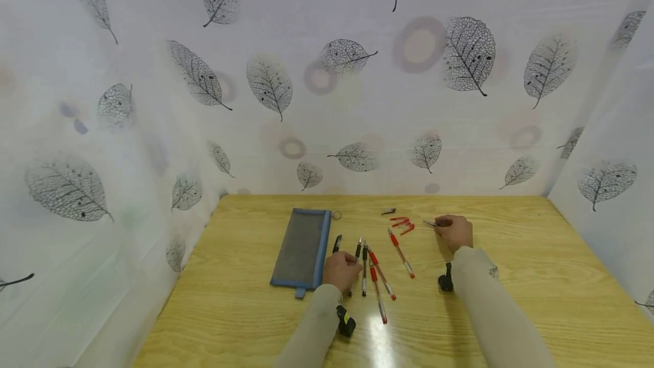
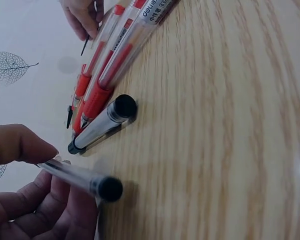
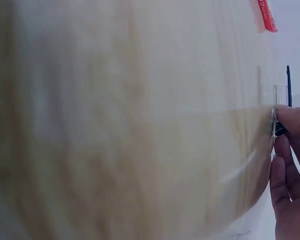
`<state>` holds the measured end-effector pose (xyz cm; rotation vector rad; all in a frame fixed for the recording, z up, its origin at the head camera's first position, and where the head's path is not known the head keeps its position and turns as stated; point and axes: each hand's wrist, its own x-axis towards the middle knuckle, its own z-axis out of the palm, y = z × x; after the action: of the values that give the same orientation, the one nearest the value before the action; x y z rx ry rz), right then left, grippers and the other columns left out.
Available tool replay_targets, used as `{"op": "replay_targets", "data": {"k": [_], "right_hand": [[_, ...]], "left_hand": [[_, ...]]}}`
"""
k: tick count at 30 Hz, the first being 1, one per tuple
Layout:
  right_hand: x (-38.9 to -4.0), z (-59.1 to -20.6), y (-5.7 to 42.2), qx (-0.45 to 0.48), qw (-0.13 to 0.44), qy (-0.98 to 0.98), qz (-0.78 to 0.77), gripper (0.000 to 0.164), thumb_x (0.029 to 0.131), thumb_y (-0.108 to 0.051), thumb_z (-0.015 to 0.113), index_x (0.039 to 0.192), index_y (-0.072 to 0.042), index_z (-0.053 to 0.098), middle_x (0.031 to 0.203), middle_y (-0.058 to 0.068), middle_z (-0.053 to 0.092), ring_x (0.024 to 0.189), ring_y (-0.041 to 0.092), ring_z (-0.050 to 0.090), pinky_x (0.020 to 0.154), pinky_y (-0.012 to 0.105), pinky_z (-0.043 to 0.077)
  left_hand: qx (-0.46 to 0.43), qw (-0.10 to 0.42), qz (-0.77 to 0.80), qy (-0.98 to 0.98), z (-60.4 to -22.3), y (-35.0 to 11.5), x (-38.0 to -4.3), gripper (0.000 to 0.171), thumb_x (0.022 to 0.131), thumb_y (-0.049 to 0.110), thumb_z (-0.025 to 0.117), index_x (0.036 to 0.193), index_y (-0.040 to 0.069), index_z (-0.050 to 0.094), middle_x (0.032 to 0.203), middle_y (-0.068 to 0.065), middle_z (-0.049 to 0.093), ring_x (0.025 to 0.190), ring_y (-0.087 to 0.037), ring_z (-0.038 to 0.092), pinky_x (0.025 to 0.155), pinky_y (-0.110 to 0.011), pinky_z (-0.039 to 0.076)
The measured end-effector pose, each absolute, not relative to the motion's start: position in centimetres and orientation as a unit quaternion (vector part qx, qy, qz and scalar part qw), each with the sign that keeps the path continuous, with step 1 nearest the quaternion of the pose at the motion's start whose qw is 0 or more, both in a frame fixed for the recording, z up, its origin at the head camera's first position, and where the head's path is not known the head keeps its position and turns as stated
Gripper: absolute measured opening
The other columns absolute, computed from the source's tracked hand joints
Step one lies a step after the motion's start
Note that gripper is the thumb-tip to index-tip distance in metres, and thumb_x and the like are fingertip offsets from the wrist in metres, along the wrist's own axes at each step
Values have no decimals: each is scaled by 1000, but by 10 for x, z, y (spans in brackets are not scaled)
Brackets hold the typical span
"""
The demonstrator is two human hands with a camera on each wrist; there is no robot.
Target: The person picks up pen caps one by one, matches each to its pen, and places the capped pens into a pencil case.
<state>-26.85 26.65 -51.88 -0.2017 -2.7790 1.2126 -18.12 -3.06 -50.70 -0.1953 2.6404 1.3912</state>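
Pinching probably light, stiff pen (image 2: 80, 177), best held mid-barrel, in left hand (image 1: 341, 271), clear cap (image 3: 281, 95) in right hand (image 1: 455, 231) nearer table's (image 1: 562, 266) far edge

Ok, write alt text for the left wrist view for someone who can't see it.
A left hand pinches a clear-barrelled pen with a black end over a wood-grain table. Beside it lie a second black-ended pen and several red-gripped pens, with the right hand near the top edge.
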Motion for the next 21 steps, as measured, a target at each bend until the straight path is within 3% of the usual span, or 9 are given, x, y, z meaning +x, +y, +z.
{"op": "replay_targets", "data": {"k": [9,16,21], "right_hand": [[-270,-521,269,-73,35,-908,410,26,89,-5,66,111,8,68,110,27,65,105,44,58,87,51,48],[-271,-526,272,-61,36,-912,404,25,89,-7,66,109,7,69,109,27,66,105,44,58,89,52,47],[-271,-529,273,-51,37,-912,406,23,90,-8,65,108,7,69,109,28,65,105,45,57,89,53,47]], "left_hand": [[-39,73,464,882,-507,-36,-180,20,94,14,60,110,2,66,96,-5,68,83,-17,64,71,-36,54],[-34,116,544,831,-499,-40,-171,25,101,13,50,121,0,57,87,-4,66,53,-16,60,48,-30,50],[-24,125,562,817,-494,-44,-163,25,101,12,49,121,-1,55,84,-6,65,52,-16,59,48,-29,50]]}}
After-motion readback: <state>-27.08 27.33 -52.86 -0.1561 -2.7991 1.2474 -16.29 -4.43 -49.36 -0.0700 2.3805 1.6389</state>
